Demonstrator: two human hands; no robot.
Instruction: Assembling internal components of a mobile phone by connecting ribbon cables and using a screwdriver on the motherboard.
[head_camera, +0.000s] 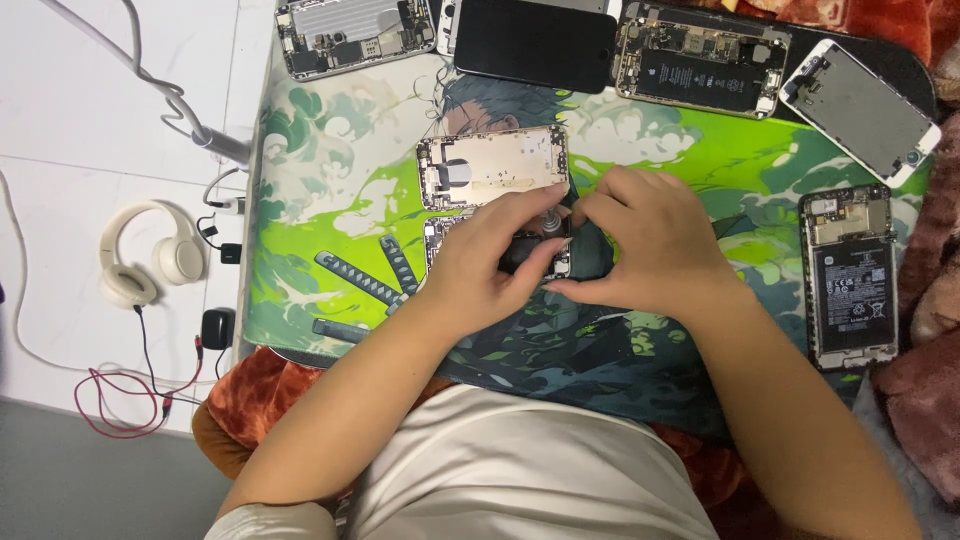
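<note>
My left hand (490, 255) and my right hand (645, 245) meet over an opened phone body (440, 240) lying on a green patterned mat (330, 190). Both hands pinch a small grey tool (551, 222) that stands upright on the phone, the left fingers wrapped round it and the right fingertips on its top. Most of that phone is hidden under my hands. Just above them lies a gold empty phone housing (490, 165), touching my left fingertips.
Along the mat's far edge lie an opened phone (345, 35), a black screen (535, 45), an opened phone with a black battery (700, 65) and a white screen panel (860, 105). Another opened phone (850, 275) lies right. Cream headphones (140, 260) and cables rest on the white floor, left.
</note>
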